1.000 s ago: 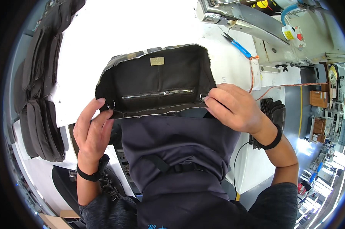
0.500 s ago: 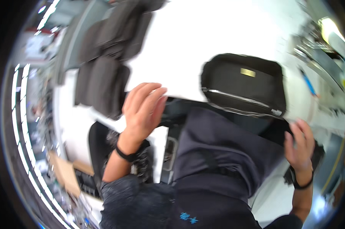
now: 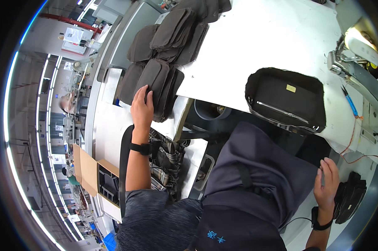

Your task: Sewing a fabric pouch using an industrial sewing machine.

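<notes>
My left hand [image 3: 142, 111] reaches to the stacked dark brown fabric pouches [image 3: 152, 77] at the table's left edge. Its fingertips rest on the nearest stack, stretched out and not closed round anything. My right hand [image 3: 327, 182] hangs low at the right, fingers loosely extended and holding nothing. Between the hands, at the table's front edge, lies a black bag body [image 3: 281, 98] with its inside facing up. A zipper [image 3: 283, 112] runs across it, and a small yellowish label [image 3: 291, 88] shows inside.
A sewing machine [image 3: 352, 67] stands at the right, with blue-handled thread snips [image 3: 350, 102] on the white table [image 3: 239, 54]. Dark plaid pieces [image 3: 168, 161] hang by my left arm. An open cardboard box [image 3: 86, 169] sits at lower left; another dark bag [image 3: 350, 198] lies lower right.
My left hand has moved forward onto the stacked pouches. My right hand sits slightly lower. The whole view has shifted, and the bag body appears farther right in it.
</notes>
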`<state>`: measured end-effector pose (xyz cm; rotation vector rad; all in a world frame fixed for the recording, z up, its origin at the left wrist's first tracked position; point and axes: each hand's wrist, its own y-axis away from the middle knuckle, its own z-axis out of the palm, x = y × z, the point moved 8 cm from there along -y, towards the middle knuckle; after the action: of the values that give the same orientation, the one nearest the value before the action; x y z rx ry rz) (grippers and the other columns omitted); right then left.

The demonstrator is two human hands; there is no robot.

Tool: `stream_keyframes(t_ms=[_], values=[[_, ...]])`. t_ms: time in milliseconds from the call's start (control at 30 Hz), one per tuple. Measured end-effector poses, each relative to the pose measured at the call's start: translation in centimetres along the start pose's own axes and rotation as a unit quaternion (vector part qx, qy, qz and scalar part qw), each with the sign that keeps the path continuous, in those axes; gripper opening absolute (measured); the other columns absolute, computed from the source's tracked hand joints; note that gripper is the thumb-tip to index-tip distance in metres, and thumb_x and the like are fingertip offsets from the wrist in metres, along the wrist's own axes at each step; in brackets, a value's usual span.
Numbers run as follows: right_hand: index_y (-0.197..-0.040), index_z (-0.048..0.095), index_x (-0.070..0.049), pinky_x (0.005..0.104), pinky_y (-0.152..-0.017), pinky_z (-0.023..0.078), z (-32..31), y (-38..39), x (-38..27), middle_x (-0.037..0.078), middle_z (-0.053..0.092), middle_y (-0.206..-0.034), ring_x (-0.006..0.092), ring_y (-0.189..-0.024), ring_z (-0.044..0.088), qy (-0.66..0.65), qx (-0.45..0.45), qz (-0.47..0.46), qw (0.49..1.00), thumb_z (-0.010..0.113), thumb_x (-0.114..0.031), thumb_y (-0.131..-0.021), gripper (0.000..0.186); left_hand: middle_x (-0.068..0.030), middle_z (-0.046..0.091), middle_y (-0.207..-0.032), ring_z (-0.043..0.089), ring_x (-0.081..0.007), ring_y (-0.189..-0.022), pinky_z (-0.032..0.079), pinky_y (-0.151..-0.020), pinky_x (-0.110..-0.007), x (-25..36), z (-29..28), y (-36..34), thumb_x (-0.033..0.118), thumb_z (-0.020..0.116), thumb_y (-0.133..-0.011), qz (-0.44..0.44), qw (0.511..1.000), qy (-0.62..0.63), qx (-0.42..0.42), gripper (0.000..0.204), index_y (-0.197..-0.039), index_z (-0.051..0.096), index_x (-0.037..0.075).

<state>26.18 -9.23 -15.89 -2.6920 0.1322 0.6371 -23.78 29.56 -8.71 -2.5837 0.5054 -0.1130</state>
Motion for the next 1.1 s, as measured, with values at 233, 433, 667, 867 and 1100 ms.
stream_keyframes(t_ms=[233, 433, 667, 867, 1100], values=[[-0.122, 0.071, 0.004, 0.0439, -0.096, 0.058, -0.3, 0.5, -1.1, 0.019, 0.070, -0.124, 0.0368, -0.112, 0.070, -0.028, 0.033, -0.020, 0.999, 0.070, 0.007, -0.092, 0.030, -0.0214, 0.072, -0.127, 0.070, -0.0421, -0.113, 0.057, -0.097, -0.048, -1.6, 0.6, 0.2, 0.010, 0.058, -0.105, 0.086, 0.989, -0.078, -0.088, 0.031, -0.134, 0.063, -0.001], [-0.121, 0.071, 0.004, 0.0434, -0.095, 0.058, -0.9, 2.3, -1.0, 0.019, 0.070, -0.124, 0.0364, -0.112, 0.070, -0.037, 0.063, -0.010, 0.997, 0.070, 0.007, -0.092, 0.029, -0.0232, 0.070, -0.130, 0.068, -0.0450, -0.114, 0.056, -0.098, -0.051, -1.7, 0.8, -1.4, 0.001, 0.054, -0.096, 0.076, 0.984, -0.063, -0.147, 0.041, -0.136, 0.062, -0.002], [-0.124, 0.069, 0.004, 0.0439, -0.099, 0.056, -1.9, 5.0, 0.2, 0.022, 0.068, -0.128, 0.0397, -0.116, 0.069, -0.035, 0.046, 0.042, 0.997, 0.067, 0.006, -0.096, 0.028, -0.0167, 0.072, -0.106, 0.070, -0.0410, -0.100, 0.056, -0.087, -0.051, -4.7, -5.2, -6.7, 0.011, 0.057, -0.095, 0.022, 0.987, -0.156, 0.028, 0.025, -0.116, 0.069, 0.008], [-0.122, 0.071, 0.003, 0.0438, -0.096, 0.058, -2.1, 4.0, -1.3, 0.020, 0.071, -0.123, 0.0386, -0.111, 0.071, -0.045, 0.075, 0.064, 0.994, 0.069, 0.006, -0.093, 0.029, -0.0189, 0.071, -0.104, 0.070, -0.0382, -0.092, 0.055, -0.083, -0.044, 10.2, -13.0, -10.3, 0.012, 0.058, -0.099, 0.164, 0.985, -0.011, 0.051, 0.020, -0.112, 0.069, 0.001], [-0.121, 0.073, -0.003, 0.0437, -0.089, 0.056, -5.1, -7.3, -9.8, 0.014, 0.072, -0.116, 0.0343, -0.103, 0.070, -0.094, 0.131, -0.118, 0.980, 0.078, 0.000, -0.086, 0.036, -0.0132, 0.072, -0.087, 0.068, -0.0268, -0.077, 0.053, -0.073, -0.035, 28.2, -10.6, -3.1, 0.004, 0.071, -0.099, 0.343, 0.816, 0.358, -0.296, 0.012, -0.106, 0.074, -0.005]])
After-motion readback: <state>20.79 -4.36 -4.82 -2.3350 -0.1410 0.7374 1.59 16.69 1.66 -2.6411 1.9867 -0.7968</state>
